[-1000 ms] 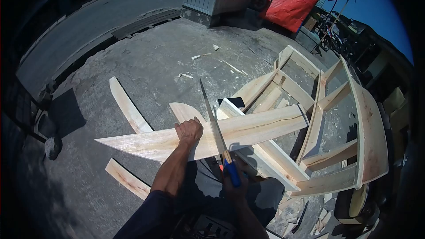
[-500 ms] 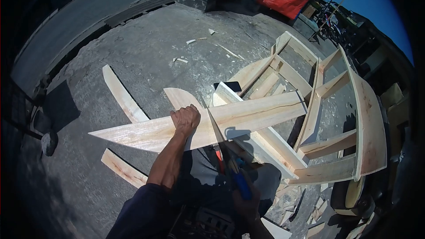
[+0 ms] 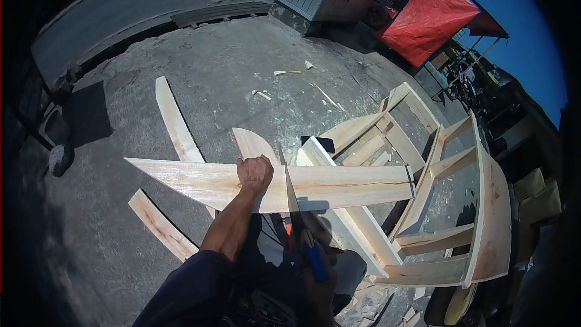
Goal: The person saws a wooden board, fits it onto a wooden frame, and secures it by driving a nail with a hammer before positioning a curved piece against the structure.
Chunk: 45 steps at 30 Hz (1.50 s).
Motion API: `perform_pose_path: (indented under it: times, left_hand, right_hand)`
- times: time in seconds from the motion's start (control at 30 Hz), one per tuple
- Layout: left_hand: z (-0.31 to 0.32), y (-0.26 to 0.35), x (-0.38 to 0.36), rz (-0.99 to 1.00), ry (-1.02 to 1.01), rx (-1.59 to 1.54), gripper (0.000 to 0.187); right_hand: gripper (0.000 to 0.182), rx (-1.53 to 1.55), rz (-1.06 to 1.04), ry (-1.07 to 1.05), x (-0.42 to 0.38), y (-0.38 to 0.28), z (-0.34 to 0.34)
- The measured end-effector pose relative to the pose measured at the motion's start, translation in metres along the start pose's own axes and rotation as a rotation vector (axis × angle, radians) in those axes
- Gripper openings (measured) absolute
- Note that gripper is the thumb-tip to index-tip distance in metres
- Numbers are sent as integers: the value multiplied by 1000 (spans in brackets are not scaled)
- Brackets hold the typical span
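Note:
My left hand (image 3: pixel 255 174) is closed over the upper edge of a long pale board (image 3: pixel 345 183), left of the saw. The board lies across the view, pointed at its left end. My right hand (image 3: pixel 319 284), in shadow at the bottom, is wrapped round the blue handle of a handsaw (image 3: pixel 292 197). The saw blade crosses the board just right of my left hand, its tip beyond the upper edge. Beneath the board's right part is an angled wooden piece (image 3: pixel 363 239). A curved piece (image 3: pixel 254 144) sticks out behind my left hand.
Wooden frames (image 3: pixel 487 206) stand on the right. Curved offcuts (image 3: pixel 175 121) lie on the concrete ground (image 3: pixel 133 109) at left. A dark phone (image 3: pixel 325 144) rests behind the board. Wood scraps lie farther off and at lower right. A red tarp (image 3: pixel 430 18) hangs at the back.
The view has shifted and turned, so the board now looks more level. The saw handle appears lower and slightly left. Both hands keep their hold.

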<state>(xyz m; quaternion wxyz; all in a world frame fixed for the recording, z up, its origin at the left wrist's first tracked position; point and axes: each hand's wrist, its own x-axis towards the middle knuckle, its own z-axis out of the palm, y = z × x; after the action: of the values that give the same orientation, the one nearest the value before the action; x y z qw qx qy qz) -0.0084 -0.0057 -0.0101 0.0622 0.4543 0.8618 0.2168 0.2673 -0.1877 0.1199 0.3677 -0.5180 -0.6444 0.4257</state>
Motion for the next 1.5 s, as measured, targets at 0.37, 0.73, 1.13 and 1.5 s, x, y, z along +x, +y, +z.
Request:
perform_pose_path:
  times: [0.37,0.73,1.13,1.5]
  left_hand:
    - [3,16,-9,94,33,76,25]
    - [3,7,2,-50,-115,10,35]
    - [-17,18,-2,-37,-236,-15,40]
    - [-2,2,0,25,-17,-3,34]
  right_hand:
    - [51,-128,-36,33,64,1,15]
    - [56,-62,-73,24,34,40,15]
    - [43,-193,103,-48,75,18,25]
    - [52,-65,9,4,11,9,11]
